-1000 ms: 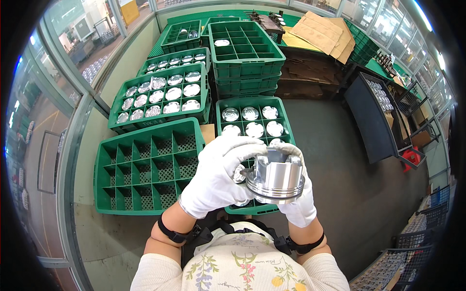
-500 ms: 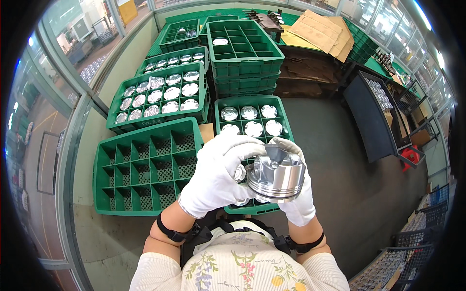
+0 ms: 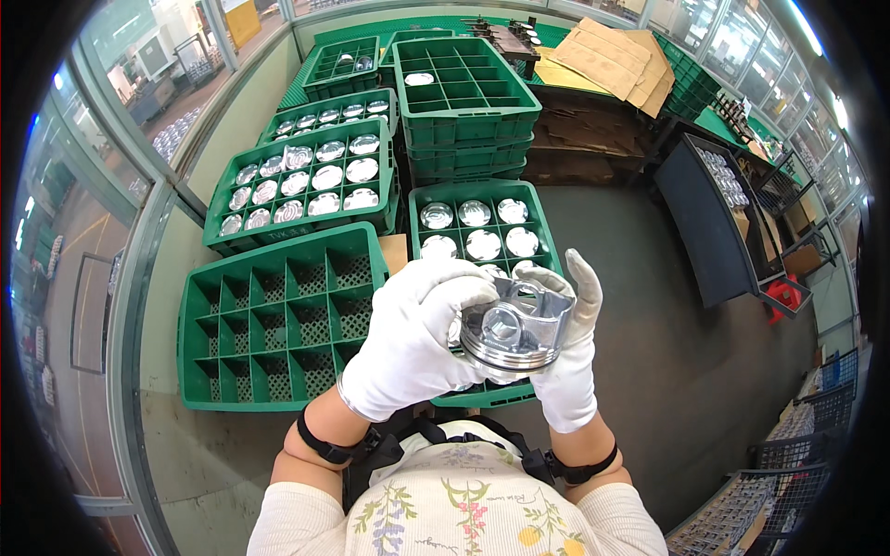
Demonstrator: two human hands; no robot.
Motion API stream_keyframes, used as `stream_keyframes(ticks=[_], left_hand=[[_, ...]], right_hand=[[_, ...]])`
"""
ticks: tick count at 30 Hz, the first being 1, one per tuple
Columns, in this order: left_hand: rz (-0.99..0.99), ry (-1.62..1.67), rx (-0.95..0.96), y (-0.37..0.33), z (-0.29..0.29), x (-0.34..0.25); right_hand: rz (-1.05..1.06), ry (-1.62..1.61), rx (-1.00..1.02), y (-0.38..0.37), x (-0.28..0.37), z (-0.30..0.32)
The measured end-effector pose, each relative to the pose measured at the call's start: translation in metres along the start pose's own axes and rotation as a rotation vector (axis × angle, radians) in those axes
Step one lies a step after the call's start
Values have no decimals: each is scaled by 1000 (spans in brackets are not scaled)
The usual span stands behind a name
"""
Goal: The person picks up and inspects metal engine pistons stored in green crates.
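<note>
A shiny metal piston is held up in front of my chest, its ringed end facing down toward me. My left hand, in a white glove, grips its left side with the fingers curled over the top. Gloved in white too, my right hand supports the right side, one finger raised off the metal. Beneath them lies a green divided crate with pistons standing in its compartments; my hands hide its nearer part. To the left, mesh floors show through a second green divided crate.
Farther left, a green crate holds rows of pistons. Behind the middle stand stacked green crates, a single piston in the top one. Brown cardboard lies on a bench at the back. A dark cart stands at right.
The piston has turned in my hands, so its round pin-bore side now faces me, and it has shifted slightly left. A finger of my right hand has lifted away from it.
</note>
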State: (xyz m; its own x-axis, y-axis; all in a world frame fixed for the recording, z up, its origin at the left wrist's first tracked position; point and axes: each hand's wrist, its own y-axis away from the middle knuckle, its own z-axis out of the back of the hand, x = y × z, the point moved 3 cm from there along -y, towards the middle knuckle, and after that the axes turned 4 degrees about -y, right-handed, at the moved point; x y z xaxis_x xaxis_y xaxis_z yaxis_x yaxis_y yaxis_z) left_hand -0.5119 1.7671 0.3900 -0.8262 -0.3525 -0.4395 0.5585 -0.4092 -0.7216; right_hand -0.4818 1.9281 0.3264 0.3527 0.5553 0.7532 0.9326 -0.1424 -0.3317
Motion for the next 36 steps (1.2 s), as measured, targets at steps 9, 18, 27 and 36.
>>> stream_keyframes(ticks=[9, 18, 27, 36], left_hand=[[-18, -66, -38, -2, 1, -8], [85, 18, 108, 5, -3, 6], [1, 97, 48, -3, 3, -11], [36, 97, 41, -2, 2, -6]], right_hand=[[44, 70, 94, 7, 7, -11], [-225, -371, -60, 7, 2, -1], [-259, 72, 168, 16, -19, 7], [-364, -351, 74, 7, -11, 0]])
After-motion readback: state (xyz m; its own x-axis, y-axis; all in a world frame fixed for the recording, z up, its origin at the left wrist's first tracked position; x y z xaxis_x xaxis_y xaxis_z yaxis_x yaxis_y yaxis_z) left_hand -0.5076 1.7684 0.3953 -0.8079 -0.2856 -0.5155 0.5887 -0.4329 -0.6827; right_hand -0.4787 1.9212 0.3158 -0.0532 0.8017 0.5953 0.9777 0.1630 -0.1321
